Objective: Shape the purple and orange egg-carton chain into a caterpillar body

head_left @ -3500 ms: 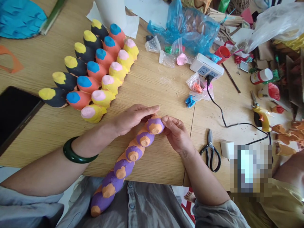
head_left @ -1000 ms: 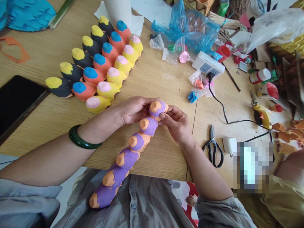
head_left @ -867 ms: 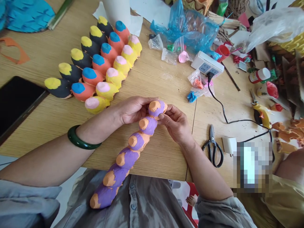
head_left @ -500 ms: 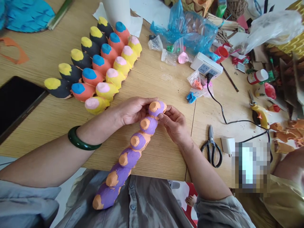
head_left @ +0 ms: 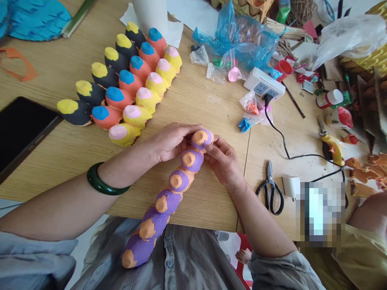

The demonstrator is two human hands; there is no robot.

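A strip of egg-carton cups (head_left: 167, 201), covered in purple clay with orange tips, slants from the table over its front edge to my shirt. My left hand (head_left: 175, 141) is closed on the far end from the left, its fingertips partly hidden behind the strip. On the other side my right hand (head_left: 223, 159) pinches the same end between thumb and fingers. Beyond my left forearm lie joined rows of similar cups: black with yellow tips (head_left: 96, 94), orange-red with blue tips (head_left: 128, 82), and yellow with pink tips (head_left: 148, 98).
Black-handled scissors (head_left: 270, 189) and a white charger (head_left: 291, 186) lie to the right. A power strip (head_left: 264, 83) trails a black cable. Blue plastic bag (head_left: 238, 40) and small clay bags (head_left: 250, 104) sit behind. A phone (head_left: 26, 133) lies left; another person's arm (head_left: 369, 213) is at right.
The purple strip has shifted slightly to the right and turned a little, so its orange tips face more upward. Both hands keep their hold at its far end.
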